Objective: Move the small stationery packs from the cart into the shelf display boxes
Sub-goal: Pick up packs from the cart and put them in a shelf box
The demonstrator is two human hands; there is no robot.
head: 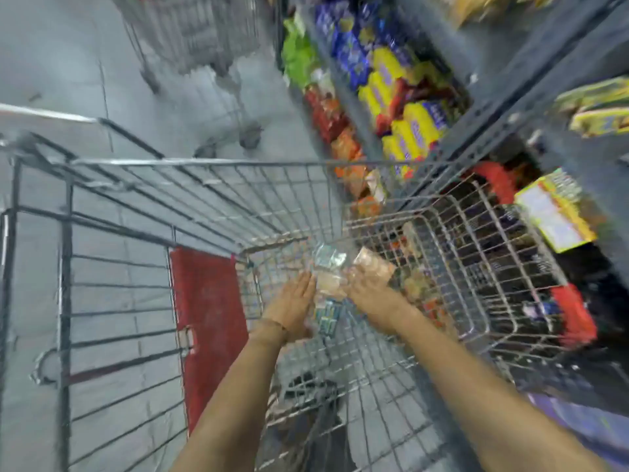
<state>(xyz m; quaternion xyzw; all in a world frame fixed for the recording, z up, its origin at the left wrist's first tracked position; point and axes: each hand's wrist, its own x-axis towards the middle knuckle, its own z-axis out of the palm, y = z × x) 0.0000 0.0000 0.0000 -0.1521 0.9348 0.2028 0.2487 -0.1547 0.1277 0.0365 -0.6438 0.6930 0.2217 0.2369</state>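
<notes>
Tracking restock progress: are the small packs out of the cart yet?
Still in: packs lie on the cart floor between both hands.

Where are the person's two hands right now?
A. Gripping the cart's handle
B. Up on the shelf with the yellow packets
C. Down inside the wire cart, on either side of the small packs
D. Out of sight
C: the left hand and right hand both reach down into the wire cart, flanking the small packs at its bottom.

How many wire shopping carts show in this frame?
2. One grey wire cart sits directly below the camera, both hands reaching into its basket. A second, blurred wire cart stands on the floor at top left. Others beyond the frame edges may be hidden.
</notes>
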